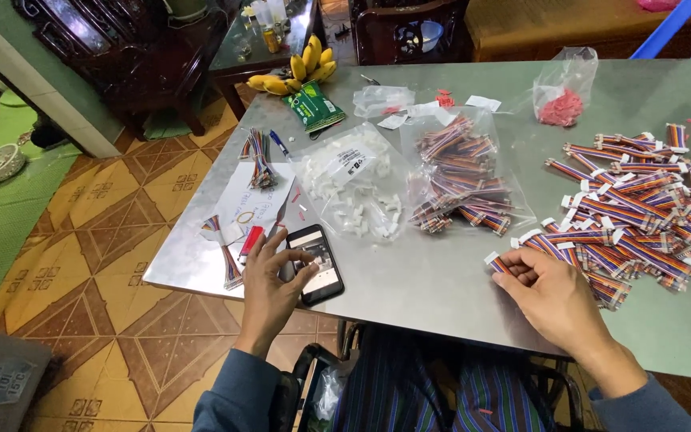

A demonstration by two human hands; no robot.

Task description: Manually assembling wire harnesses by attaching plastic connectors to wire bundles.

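Work looks midway. Left hand rests open on the bench, grip wide, fingertips touching a phone. Further right lie an unopened bag of white connectors and a bag of rainbow ribbon cables. Right hand pinches one ribbon cable at its white end, beside a large loose pile of cables.

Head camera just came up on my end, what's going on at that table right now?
A seated person works at a metal table. The left hand rests its fingers on a smartphone near the table's edge. The right hand pinches one rainbow ribbon cable beside a big loose pile of cables. Clear bags of white connectors and more cables lie further back.
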